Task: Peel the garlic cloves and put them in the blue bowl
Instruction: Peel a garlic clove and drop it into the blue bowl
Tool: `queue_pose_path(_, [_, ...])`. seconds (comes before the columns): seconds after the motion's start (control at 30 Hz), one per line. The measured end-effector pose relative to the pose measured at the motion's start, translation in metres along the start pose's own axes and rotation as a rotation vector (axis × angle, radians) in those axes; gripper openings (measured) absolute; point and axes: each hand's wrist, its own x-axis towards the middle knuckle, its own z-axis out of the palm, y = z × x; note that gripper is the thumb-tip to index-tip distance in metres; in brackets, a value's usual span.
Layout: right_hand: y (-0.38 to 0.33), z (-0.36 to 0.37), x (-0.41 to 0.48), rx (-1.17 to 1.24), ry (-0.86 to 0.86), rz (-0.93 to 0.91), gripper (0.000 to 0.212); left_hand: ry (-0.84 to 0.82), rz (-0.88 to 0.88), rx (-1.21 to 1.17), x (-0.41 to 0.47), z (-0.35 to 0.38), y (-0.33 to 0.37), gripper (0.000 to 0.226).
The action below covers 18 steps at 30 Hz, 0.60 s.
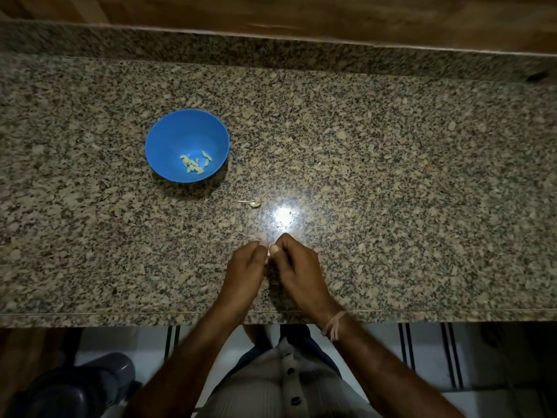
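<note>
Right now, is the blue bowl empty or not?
Not empty: the blue bowl holds a small cluster of peeled cloves at its bottom.

A speckled granite counter [391,176] is seen filling the view, with a bright glare [283,217] caught near its middle. Behind it, a granite ledge [271,46] is backed by wood panelling [271,10]. Below its front edge, a white floor [425,357] with dark stripes is shown, and a grey object [90,384] is made out at the left.
</note>
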Motion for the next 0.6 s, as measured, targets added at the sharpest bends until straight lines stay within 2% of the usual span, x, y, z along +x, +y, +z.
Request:
queue_pose_path(0.07, [0.000,0.001,0.000,-0.015,-0.045,0.074,0.036,0.077,0.249,0.317,0.001,-0.001,-0.008,0.032])
queue_pose_path(0.1, [-0.003,0.001,0.000,0.023,-0.068,0.138,0.037,0.103,0.303,0.434,0.002,-0.002,-0.010,0.030])
queue_pose_path(0.13, [-0.005,0.001,-0.001,0.049,-0.054,0.163,0.036,0.110,0.321,0.455,0.000,-0.002,-0.009,0.031])
queue_pose_path(0.2, [0.000,0.003,-0.002,0.007,0.022,-0.001,0.031,0.027,0.178,0.227,0.000,-0.001,-0.006,0.038])
queue_pose_path(0.27, [0.007,0.000,-0.003,-0.107,0.092,-0.177,0.025,-0.106,-0.154,-0.131,0.001,0.000,0.006,0.041])
queue_pose_path(0.3, [0.007,-0.003,0.000,-0.134,0.092,-0.205,0.024,-0.137,-0.286,-0.233,0.001,0.000,0.012,0.041])
queue_pose_path(0.33, [0.010,-0.004,0.002,-0.078,0.062,-0.141,0.025,-0.115,-0.283,-0.225,-0.001,0.001,0.013,0.041])
queue_pose_path(0.37, [0.010,-0.005,0.006,0.026,0.011,-0.023,0.028,-0.058,-0.124,-0.070,0.000,0.003,0.011,0.040])
queue_pose_path(0.4, [0.012,-0.004,0.008,0.192,-0.045,0.126,0.031,0.033,0.100,0.206,-0.001,0.004,0.006,0.037])
queue_pose_path(0.43, [0.010,-0.003,0.011,0.299,-0.084,0.277,0.031,0.117,0.218,0.425,-0.002,0.003,0.002,0.032])
queue_pose_path(0.47, [0.008,-0.003,0.012,0.365,-0.086,0.377,0.030,0.158,0.248,0.506,-0.002,0.003,0.001,0.028])
queue_pose_path(0.5, [0.009,-0.002,0.012,0.308,-0.059,0.348,0.029,0.138,0.186,0.442,0.000,0.005,0.004,0.029])
queue_pose_path(0.57, [0.012,-0.001,0.008,-0.024,0.035,0.046,0.027,0.063,-0.033,0.053,0.007,0.010,0.005,0.038])
queue_pose_path(0.6, [0.014,-0.002,0.007,-0.199,0.066,-0.106,0.025,0.003,-0.226,-0.173,0.011,0.011,0.005,0.040])
